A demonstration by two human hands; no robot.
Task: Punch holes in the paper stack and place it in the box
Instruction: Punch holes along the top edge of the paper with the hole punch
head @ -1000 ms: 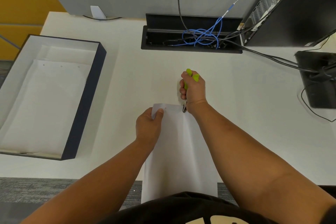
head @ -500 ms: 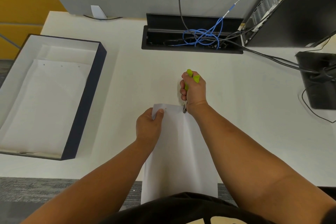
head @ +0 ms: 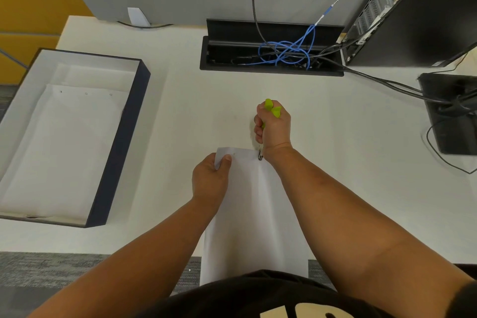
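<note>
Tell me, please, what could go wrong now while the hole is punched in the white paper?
The left hand pinches only one far corner of the white paper stack, so sheets might shift under the green-handled hole punch squeezed by the right hand. The stack overhangs the white desk edge and could slide off.

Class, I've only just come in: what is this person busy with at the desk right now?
A person is punching holes along the far edge of a paper stack. The right hand grips a green-handled hole punch, its metal tip set on the paper's edge. The left hand pinches the stack's far left corner. One hole already shows near that corner. The open box to the left holds punched sheets; this stack is not in it yet.
</note>
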